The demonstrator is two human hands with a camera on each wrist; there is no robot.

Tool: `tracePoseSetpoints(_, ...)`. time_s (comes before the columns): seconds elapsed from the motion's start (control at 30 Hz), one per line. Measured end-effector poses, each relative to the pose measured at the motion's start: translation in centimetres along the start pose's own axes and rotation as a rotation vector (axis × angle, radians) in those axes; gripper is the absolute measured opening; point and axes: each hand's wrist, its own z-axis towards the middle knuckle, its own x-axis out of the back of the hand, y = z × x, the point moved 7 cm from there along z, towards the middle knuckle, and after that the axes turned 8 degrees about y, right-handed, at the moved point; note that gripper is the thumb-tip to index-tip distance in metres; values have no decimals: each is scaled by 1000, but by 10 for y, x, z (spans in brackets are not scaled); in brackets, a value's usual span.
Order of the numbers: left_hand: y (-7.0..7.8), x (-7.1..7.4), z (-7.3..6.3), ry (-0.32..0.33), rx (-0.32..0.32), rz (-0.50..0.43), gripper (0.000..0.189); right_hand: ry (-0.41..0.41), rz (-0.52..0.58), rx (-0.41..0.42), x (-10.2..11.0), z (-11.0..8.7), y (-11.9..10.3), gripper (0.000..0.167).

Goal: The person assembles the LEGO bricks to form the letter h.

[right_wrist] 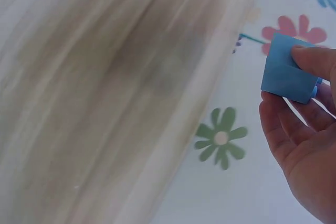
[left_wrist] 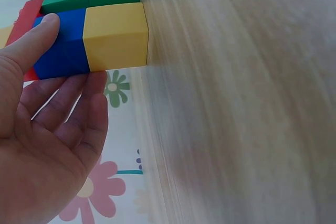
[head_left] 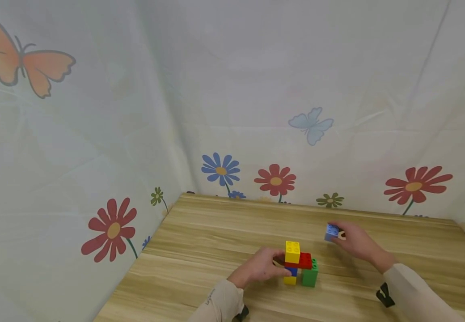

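A small toy-brick structure stands on the wooden table [head_left: 216, 228]. Its left column has a yellow brick [left_wrist: 116, 38] at the bottom and a dark blue brick [left_wrist: 65, 48] above. A red brick [head_left: 306, 259] spans from there to stacked green bricks [head_left: 309, 277], with another yellow brick [head_left: 292, 251] on top at the left. My left hand [head_left: 258, 265] grips the left column, its thumb on the dark blue brick and fingers at the opposite side. Behind and right of the structure, my right hand [head_left: 358, 243] pinches a light blue brick [right_wrist: 289, 72] between thumb and fingers, apart from the structure.
A pale cloth backdrop [head_left: 240, 89] with printed flowers and butterflies rises behind the table and along its left side. The table's far edge [head_left: 321, 208] runs just beyond my right hand. Dark straps [head_left: 385, 295] show by both sleeves.
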Motion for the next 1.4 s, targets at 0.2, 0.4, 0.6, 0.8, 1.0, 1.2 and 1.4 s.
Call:
tracePoseSetpoints(0.2, 1, 0, 0, 4, -9, -1, 28, 4, -22, 25, 3, 0, -20, 47)
tracePoseSetpoints(0.4, 0, -1, 0, 0, -17, -17, 28, 6, -14, 59, 6, -2, -40, 48)
tracePoseSetpoints(0.6, 1, 0, 1, 0, -34, -15, 28, 11, -9, 107, 8, -1, -59, 50)
tracePoseSetpoints(0.8, 0, 0, 1, -2, -36, -13, 28, 24, -9, 134, 11, -1, -71, 49)
tracePoseSetpoints(1.0, 0, -1, 1, -2, -36, -16, 28, 27, 3, 173, 14, 0, -81, 49)
tracePoseSetpoints(1.2, -1, -1, 2, 2, -45, -6, 28, 49, 9, 216, 18, -1, -92, 50)
tracePoseSetpoints(1.4, 0, -1, 2, 0, -50, -8, 28, 70, 22, 228, 24, -1, -104, 50)
